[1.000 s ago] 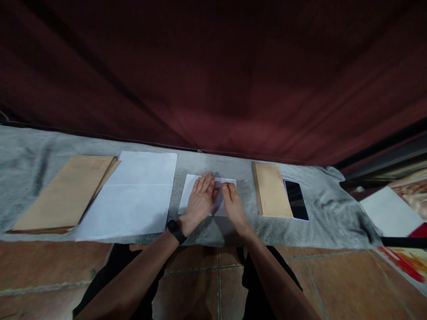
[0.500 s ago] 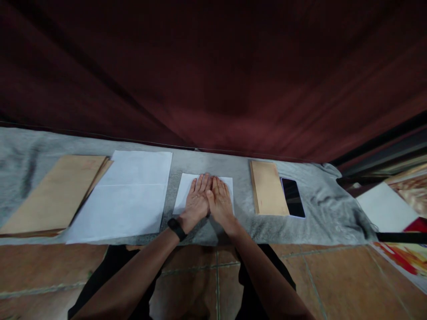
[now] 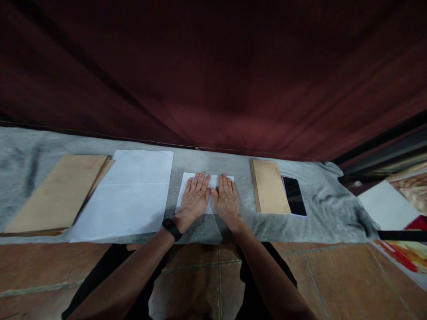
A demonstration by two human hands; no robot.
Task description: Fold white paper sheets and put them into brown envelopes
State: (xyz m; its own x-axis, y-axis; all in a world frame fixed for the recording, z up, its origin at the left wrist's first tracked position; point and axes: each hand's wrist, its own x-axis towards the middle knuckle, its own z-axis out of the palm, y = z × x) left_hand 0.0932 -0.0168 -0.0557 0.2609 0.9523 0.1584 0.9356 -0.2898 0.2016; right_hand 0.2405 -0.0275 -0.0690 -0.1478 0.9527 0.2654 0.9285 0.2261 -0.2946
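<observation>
Both palms flat on the small white paper

The left hand (image 3: 195, 199) lay palm down with its fingers loosely spread, and the right hand (image 3: 227, 201) lay flat beside it with its fingers closer together. The thumbs met near the middle, or nearly so; whether they touched could not be told. Neither hand pinched anything. Beneath them was the small white paper (image 3: 211, 207), on the grey cloth (image 3: 245, 189), its edges showing past the fingertips and between the wrists. A dark watch (image 3: 172, 229) circled the left wrist

The step in hand looked like pressing or smoothing the paper, probably a folded sheet. The next move seemed to call for even pressure outward along the edges, without letting the paper skew, before any lifting

To the left lay a large white sheet (image 3: 130, 200) with a crosswise crease, and beyond it a stack of large brown envelopes (image 3: 55, 195). To the right, well apart from the hands, lay a stack of smaller brown envelopes (image 3: 271, 186), with a phone (image 3: 294, 195) just beside it
</observation>
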